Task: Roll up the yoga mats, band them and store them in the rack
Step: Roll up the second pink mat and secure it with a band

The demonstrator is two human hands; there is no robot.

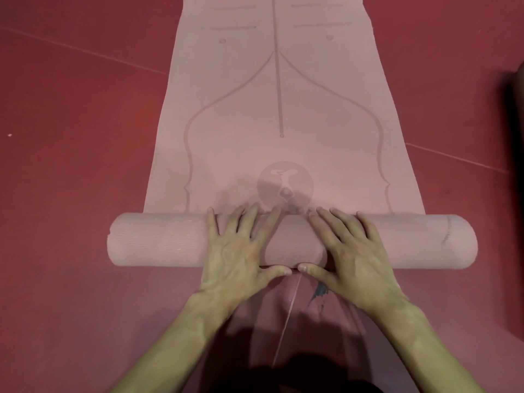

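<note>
Pink foam yoga mat point(278, 109) with printed alignment lines lies on the red floor point(71, 137). Its near end is wound into a thick rolled part point(158, 242) directly in front of the person. The roll's long axis runs left to right across the view, and the flat part stretches straight away from the person, out past the top of the view.

Both hands sit on top of the roll near its middle, the left hand point(238, 251) just left of centre and the right hand point(351, 251) just right of it. The fingers point(246, 219) are straight and spread, and they reach over the crest to the far side, where roll meets flat mat beside a round emblem point(285, 184). The thumbs point(279, 270) press the near side, tips almost touching. Neither hand curls round anything; they press flat.

The unrolled length lies beyond the fingertips, so the next push looks to be forward, away from the body. Even pressure from both hands should keep the ends square.

A dark object point(516, 194) sits at the right edge, too blurred to identify.
</note>
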